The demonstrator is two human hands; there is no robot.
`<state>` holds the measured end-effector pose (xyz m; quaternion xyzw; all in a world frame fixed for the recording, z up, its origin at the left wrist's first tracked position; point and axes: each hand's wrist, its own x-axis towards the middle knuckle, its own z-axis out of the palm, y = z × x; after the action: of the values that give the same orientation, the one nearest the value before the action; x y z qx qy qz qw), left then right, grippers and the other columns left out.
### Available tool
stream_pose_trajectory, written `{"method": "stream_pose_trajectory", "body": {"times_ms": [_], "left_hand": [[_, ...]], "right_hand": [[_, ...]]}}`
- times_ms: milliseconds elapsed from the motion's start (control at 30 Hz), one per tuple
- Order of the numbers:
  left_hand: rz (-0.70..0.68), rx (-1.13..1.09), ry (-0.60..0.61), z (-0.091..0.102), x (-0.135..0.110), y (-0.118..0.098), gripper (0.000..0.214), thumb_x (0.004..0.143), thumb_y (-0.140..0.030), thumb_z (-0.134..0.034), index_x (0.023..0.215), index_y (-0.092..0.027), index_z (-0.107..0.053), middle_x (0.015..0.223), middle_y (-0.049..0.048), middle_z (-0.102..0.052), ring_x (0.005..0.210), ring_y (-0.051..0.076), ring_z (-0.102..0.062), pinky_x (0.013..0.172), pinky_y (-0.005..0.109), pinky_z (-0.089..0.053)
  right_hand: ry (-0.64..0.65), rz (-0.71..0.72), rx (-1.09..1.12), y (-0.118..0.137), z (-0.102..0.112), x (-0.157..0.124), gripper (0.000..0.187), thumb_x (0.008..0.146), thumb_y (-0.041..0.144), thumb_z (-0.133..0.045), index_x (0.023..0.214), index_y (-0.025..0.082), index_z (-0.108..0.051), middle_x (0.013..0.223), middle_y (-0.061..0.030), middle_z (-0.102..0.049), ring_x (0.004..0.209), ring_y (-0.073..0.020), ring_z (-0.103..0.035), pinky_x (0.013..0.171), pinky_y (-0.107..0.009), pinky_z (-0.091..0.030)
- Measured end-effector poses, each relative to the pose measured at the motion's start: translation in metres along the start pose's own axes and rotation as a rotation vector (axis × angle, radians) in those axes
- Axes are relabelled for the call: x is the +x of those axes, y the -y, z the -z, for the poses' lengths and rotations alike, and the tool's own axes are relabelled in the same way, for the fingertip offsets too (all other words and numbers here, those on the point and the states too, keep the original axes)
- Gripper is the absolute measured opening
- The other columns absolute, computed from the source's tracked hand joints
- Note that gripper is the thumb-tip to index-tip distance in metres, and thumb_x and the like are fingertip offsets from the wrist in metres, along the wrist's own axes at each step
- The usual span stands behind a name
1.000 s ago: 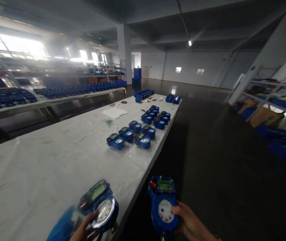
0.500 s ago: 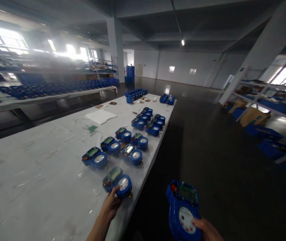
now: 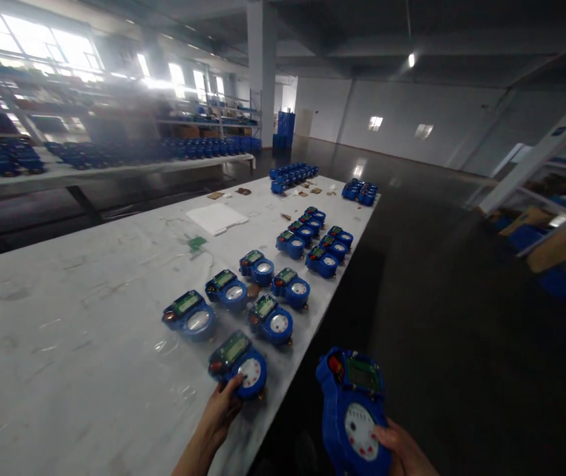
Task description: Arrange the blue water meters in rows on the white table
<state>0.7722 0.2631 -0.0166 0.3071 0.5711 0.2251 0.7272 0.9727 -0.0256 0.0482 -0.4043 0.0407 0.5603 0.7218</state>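
Observation:
My left hand (image 3: pixel 221 410) grips a blue water meter (image 3: pixel 239 365) by its round dial end, thumb on the dial, at the near right part of the white table (image 3: pixel 89 370). This meter has a green display board and a white dial. In my right hand (image 3: pixel 402 446) is a second water meter (image 3: pixel 355 413), held up beyond the table's right edge, thumb over its white dial. Its open top shows a circuit board and a red-orange part. Just past my left hand stand more meters, among them one (image 3: pixel 272 320) to the right and one (image 3: pixel 190 313) to the left.
Farther along the table are groups of blue meters (image 3: pixel 293 177) and a white sheet (image 3: pixel 217 218). A green scrap (image 3: pixel 196 243) lies near the sheet. Another table (image 3: pixel 164 162) at the left bears rows of meters. Shelving with boxes (image 3: pixel 563 241) stands at the right.
The view has turned a little to the left and down. Both hands still hold their meters; the right-hand meter appears slightly farther left and higher.

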Motion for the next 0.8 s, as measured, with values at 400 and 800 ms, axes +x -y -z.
{"method": "stream_pose_trajectory", "body": {"times_ms": [400,800], "left_hand": [[-0.018,0.063,0.031,0.003,-0.003,0.007,0.062,0.078,-0.058,-0.064,0.126,-0.022,-0.046,0.113,0.0078,-0.064,0.093,0.019,-0.056,0.079,0.031,-0.044],[-0.056,0.08,0.038,-0.005,-0.019,0.004,0.097,0.05,-0.074,-0.073,0.123,-0.016,-0.046,0.119,0.0121,-0.063,0.109,0.025,-0.054,0.086,0.034,-0.039]], "right_hand": [[0.242,-0.147,-0.151,0.038,-0.026,0.068,0.058,0.059,0.035,-0.086,0.108,0.013,-0.063,0.103,-0.0148,-0.07,0.101,-0.0334,-0.066,0.097,-0.051,-0.049],[0.411,-0.203,-0.336,0.046,-0.064,0.076,0.071,0.064,0.037,-0.083,0.121,0.01,-0.05,0.116,-0.0193,-0.065,0.103,-0.0316,-0.065,0.084,-0.044,-0.056]]}}
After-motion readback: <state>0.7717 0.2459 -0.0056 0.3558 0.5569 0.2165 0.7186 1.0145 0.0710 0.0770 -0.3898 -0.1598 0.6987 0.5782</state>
